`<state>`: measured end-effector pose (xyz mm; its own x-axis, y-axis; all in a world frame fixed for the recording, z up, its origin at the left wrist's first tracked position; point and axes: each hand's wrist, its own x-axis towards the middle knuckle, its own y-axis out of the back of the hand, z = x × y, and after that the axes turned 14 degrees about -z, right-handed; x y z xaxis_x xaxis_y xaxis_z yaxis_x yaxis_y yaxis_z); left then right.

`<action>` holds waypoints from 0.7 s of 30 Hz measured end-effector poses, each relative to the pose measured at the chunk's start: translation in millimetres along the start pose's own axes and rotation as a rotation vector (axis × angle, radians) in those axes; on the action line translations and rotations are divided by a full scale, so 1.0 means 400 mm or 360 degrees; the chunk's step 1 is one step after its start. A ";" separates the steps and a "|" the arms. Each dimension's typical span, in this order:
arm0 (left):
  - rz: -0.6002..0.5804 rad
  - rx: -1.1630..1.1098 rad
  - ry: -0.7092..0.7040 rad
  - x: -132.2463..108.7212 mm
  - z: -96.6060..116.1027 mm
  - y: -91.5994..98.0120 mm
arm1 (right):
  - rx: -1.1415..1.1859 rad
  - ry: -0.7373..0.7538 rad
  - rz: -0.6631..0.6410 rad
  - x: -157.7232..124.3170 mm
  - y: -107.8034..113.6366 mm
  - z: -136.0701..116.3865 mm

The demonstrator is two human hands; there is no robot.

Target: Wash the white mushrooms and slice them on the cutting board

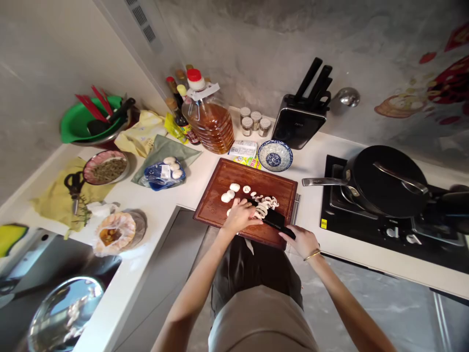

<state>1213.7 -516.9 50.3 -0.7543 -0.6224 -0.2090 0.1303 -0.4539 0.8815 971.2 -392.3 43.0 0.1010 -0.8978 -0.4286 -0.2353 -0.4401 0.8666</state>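
Observation:
My right hand [301, 241] is wrapped round the handle of a black kitchen knife [274, 221], its blade lying across the wooden cutting board [216, 186]. Beside the blade, my left hand [240, 216] has its fingers curled down on a white mushroom, mostly hidden under them. Thin mushroom slices [269, 202] are heaped along the far side of the blade, some against it. Several whole mushrooms [234, 187] sit on the board beyond my left hand. One mushroom with its cut face up [246, 189] lies near them.
Behind the board are a blue-and-white bowl [275, 156], a knife block [298, 122] and a large oil jug [208, 117]. A lidded black pan [386, 181] stands on the stove at right, handle toward the board. Left are packaged mushrooms [164, 172], scissors [74, 188] and the sink.

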 end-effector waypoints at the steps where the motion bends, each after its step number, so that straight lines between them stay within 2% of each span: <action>1: -0.0049 0.0014 -0.0041 0.016 -0.005 -0.001 | -0.0006 0.0030 0.0003 -0.001 -0.001 0.005; 10: -0.0232 -0.0027 -0.0093 0.115 -0.029 -0.039 | -0.0027 0.0206 0.0083 -0.016 -0.044 -0.002; 14: -0.0214 -0.0101 -0.0072 0.105 -0.037 -0.033 | -0.0007 0.0182 0.0120 -0.022 -0.059 0.001; 18: -0.0167 -0.0049 0.0004 0.083 -0.054 -0.030 | -0.0056 0.0191 0.0143 -0.027 -0.052 0.017; 21: -0.0155 0.0020 0.0001 0.089 -0.058 -0.043 | -0.0111 0.0221 0.0163 -0.030 -0.044 0.028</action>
<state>1199.5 -546.0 18.0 -0.7625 -0.5761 -0.2943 0.0482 -0.5043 0.8622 963.3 -373.6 30.2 0.2135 -0.9291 -0.3018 -0.1842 -0.3417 0.9216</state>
